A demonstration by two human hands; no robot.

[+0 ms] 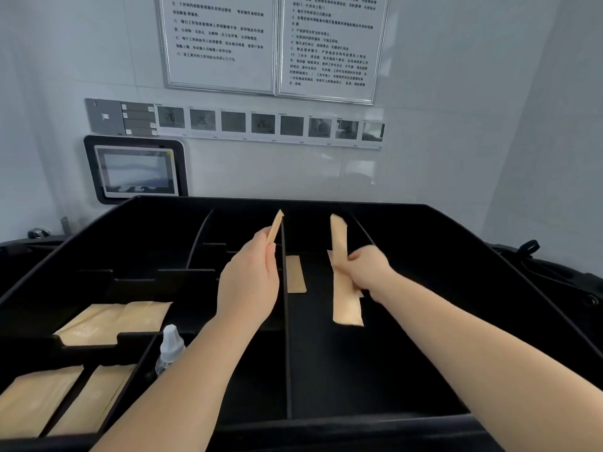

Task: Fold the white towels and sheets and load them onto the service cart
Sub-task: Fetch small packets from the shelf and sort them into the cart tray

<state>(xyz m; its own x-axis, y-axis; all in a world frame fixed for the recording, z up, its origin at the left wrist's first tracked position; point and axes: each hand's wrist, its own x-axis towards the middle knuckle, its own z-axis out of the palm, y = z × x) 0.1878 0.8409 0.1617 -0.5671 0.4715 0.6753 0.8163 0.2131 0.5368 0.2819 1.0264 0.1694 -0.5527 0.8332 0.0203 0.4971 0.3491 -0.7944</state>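
A: Largest first: the service cart's black top tray (489, 256), split by dividers. No white towels or sheets in view; where they lie cannot be told.

B: And the hands?

A: The left hand (251, 282) pinches a thin tan packet (275, 225) over the centre divider (286, 321), long axis pointing up and away. The right hand (365, 265) grips a small bundle of tan packets (346, 288) above the compartment just right of that divider, long axis near upright. One flat packet (296, 274) lies in that compartment, between both hands, the left nearer.

B: Likely next?

A: Judged: packets go down lengthwise into that slot.

B: Writing?

A: Framed notices (270, 44) in Chinese, too blurred to read. Wall displays (262, 123) show "26", one "25". Kraft envelopes (111, 321) and a small bottle (169, 345) at left carry no legible label.
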